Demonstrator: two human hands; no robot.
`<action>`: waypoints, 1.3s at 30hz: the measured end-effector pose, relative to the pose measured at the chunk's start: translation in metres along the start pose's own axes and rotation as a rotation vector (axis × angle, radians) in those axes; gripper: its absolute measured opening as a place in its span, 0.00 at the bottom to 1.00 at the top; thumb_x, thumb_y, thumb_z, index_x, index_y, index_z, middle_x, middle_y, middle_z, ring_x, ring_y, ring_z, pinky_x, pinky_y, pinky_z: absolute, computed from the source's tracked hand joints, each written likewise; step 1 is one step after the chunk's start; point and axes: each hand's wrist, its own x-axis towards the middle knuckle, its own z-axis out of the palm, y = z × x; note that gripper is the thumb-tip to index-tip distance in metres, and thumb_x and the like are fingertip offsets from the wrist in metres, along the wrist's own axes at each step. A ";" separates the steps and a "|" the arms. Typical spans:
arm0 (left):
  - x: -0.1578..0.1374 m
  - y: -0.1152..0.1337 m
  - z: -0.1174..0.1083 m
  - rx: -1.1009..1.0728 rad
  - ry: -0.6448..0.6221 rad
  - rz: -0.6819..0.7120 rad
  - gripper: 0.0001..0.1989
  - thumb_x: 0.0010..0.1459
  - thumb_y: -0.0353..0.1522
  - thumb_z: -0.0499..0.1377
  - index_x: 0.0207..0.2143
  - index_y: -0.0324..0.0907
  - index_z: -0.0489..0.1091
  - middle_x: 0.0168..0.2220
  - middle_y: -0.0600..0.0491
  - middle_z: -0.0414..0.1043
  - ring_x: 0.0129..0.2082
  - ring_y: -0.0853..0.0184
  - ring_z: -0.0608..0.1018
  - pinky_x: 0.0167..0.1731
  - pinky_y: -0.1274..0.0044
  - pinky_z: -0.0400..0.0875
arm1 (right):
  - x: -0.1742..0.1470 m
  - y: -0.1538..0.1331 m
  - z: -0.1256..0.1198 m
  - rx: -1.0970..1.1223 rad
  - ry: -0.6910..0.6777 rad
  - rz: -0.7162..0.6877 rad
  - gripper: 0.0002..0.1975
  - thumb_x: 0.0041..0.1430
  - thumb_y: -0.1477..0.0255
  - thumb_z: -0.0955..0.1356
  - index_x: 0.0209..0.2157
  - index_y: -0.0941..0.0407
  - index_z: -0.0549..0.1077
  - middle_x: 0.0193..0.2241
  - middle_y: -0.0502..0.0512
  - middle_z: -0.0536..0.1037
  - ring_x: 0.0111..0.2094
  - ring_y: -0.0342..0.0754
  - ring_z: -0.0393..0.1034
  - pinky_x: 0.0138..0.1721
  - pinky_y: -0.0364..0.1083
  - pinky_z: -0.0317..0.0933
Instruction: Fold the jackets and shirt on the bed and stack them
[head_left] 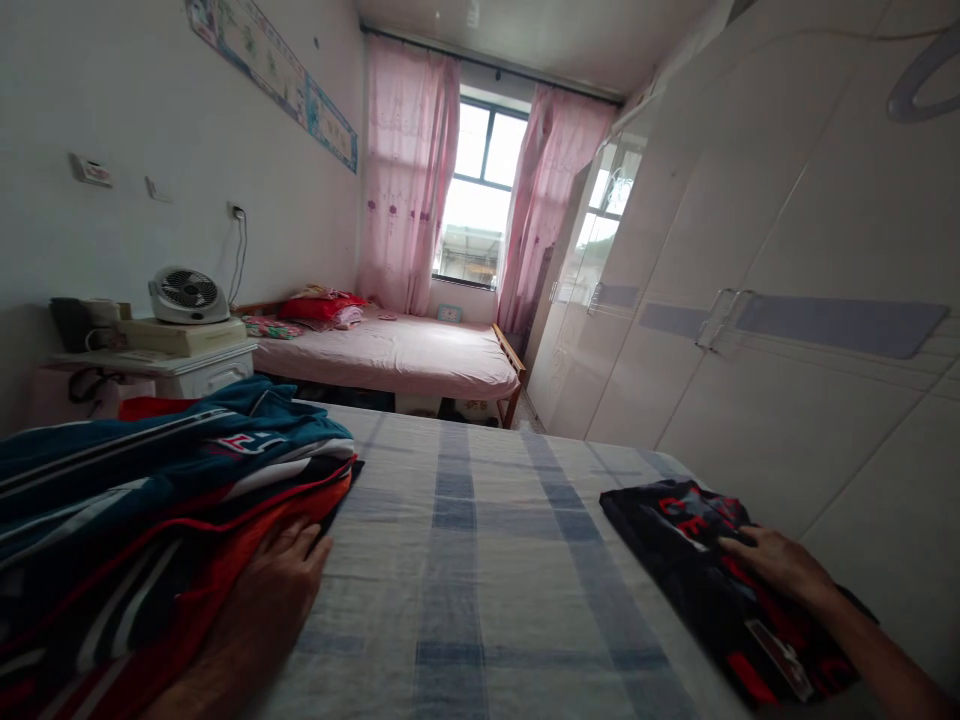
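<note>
A heap of clothes point(172, 480) in teal, black, red and orange lies on the left of the checked bed sheet point(510, 560). My left hand point(289, 565) rests against the orange-red cloth at the heap's right side, fingers extended and holding nothing. On the right of the bed lies a folded black garment point(675, 540) with red and grey print. On top of it is my right hand point(780, 565), its fingers stretched toward the print; their undersides are hidden. A wide stretch of sheet separates the two hands.
White wardrobes point(810, 400) with metal handles line the right side. Beyond the near bed stands a pink-sheeted bed point(405, 355) with red bedding point(319, 308). A small fan point(189, 295) sits on a box above the white nightstand point(214, 370). Pink curtains point(412, 170) flank the window.
</note>
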 end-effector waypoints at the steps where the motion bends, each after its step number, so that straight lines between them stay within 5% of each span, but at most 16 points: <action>1: 0.001 0.002 -0.002 -0.016 0.014 0.006 0.21 0.52 0.21 0.49 0.42 0.41 0.76 0.47 0.44 0.75 0.50 0.54 0.73 0.51 0.61 0.65 | 0.001 -0.014 -0.007 0.014 -0.020 -0.019 0.15 0.41 0.53 0.64 0.26 0.46 0.75 0.37 0.68 0.78 0.40 0.64 0.73 0.43 0.56 0.64; 4: 0.002 0.008 -0.008 -0.049 0.061 0.029 0.21 0.53 0.21 0.48 0.42 0.42 0.76 0.48 0.46 0.75 0.53 0.53 0.72 0.51 0.58 0.63 | -0.001 -0.077 -0.031 0.147 -0.049 -0.093 0.19 0.43 0.53 0.63 0.32 0.48 0.76 0.42 0.61 0.78 0.46 0.62 0.71 0.49 0.55 0.62; 8: -0.001 0.014 -0.011 -0.068 0.121 0.050 0.21 0.52 0.21 0.49 0.43 0.42 0.75 0.49 0.45 0.74 0.54 0.53 0.71 0.52 0.55 0.62 | -0.024 -0.196 -0.068 0.472 0.021 -0.251 0.18 0.41 0.58 0.68 0.33 0.53 0.77 0.40 0.56 0.79 0.47 0.59 0.71 0.52 0.54 0.60; 12: -0.006 0.013 -0.007 -0.137 0.222 0.090 0.20 0.54 0.24 0.50 0.46 0.44 0.73 0.50 0.46 0.73 0.53 0.54 0.71 0.52 0.55 0.61 | -0.063 -0.303 -0.127 0.922 0.090 -0.306 0.13 0.44 0.61 0.71 0.32 0.53 0.76 0.24 0.49 0.76 0.27 0.47 0.71 0.31 0.47 0.66; 16: -0.010 0.010 -0.013 -0.264 0.358 0.080 0.25 0.58 0.31 0.52 0.59 0.46 0.59 0.58 0.46 0.65 0.57 0.56 0.68 0.55 0.58 0.60 | -0.087 -0.354 -0.182 1.391 0.225 -0.428 0.11 0.44 0.67 0.73 0.34 0.50 0.76 0.23 0.43 0.72 0.21 0.38 0.65 0.23 0.40 0.62; 20: -0.012 0.008 -0.031 -0.429 0.471 0.011 0.30 0.61 0.32 0.51 0.64 0.47 0.46 0.62 0.45 0.56 0.60 0.58 0.62 0.56 0.63 0.61 | -0.092 -0.356 -0.171 1.380 0.169 -0.422 0.14 0.44 0.65 0.74 0.36 0.50 0.76 0.26 0.45 0.74 0.24 0.40 0.68 0.26 0.40 0.64; 23: -0.012 0.006 -0.040 -0.475 0.505 -0.046 0.31 0.61 0.32 0.51 0.65 0.48 0.43 0.63 0.44 0.53 0.60 0.58 0.62 0.55 0.64 0.62 | -0.100 -0.340 -0.116 1.160 -0.160 -0.435 0.17 0.46 0.63 0.73 0.38 0.54 0.76 0.32 0.49 0.78 0.31 0.45 0.72 0.33 0.43 0.66; 26: -0.010 0.005 -0.039 -0.428 0.493 -0.040 0.27 0.60 0.34 0.53 0.62 0.45 0.52 0.59 0.43 0.60 0.56 0.56 0.66 0.53 0.64 0.64 | -0.116 -0.315 -0.047 0.961 -0.530 -0.510 0.20 0.52 0.57 0.68 0.43 0.55 0.75 0.39 0.54 0.78 0.41 0.51 0.72 0.43 0.47 0.66; 29: -0.008 0.005 -0.034 -0.391 0.415 0.096 0.18 0.58 0.35 0.56 0.51 0.42 0.66 0.49 0.45 0.70 0.48 0.57 0.72 0.49 0.63 0.67 | -0.127 -0.276 0.017 0.865 -0.420 -0.378 0.25 0.52 0.53 0.64 0.44 0.56 0.74 0.43 0.58 0.77 0.46 0.54 0.70 0.46 0.50 0.65; 33: -0.007 0.006 -0.036 -0.391 0.245 0.132 0.11 0.57 0.34 0.57 0.42 0.43 0.71 0.42 0.48 0.73 0.41 0.58 0.74 0.41 0.65 0.70 | -0.127 -0.220 0.077 0.828 -0.314 -0.056 0.28 0.50 0.52 0.62 0.43 0.58 0.73 0.34 0.58 0.79 0.36 0.52 0.74 0.35 0.48 0.68; 39: 0.000 0.011 -0.052 -0.336 -0.052 0.142 0.08 0.55 0.29 0.57 0.38 0.43 0.71 0.41 0.49 0.73 0.40 0.61 0.76 0.39 0.70 0.71 | -0.130 -0.199 0.096 0.718 -0.203 -0.108 0.20 0.52 0.58 0.61 0.40 0.55 0.73 0.37 0.56 0.78 0.39 0.52 0.73 0.41 0.49 0.66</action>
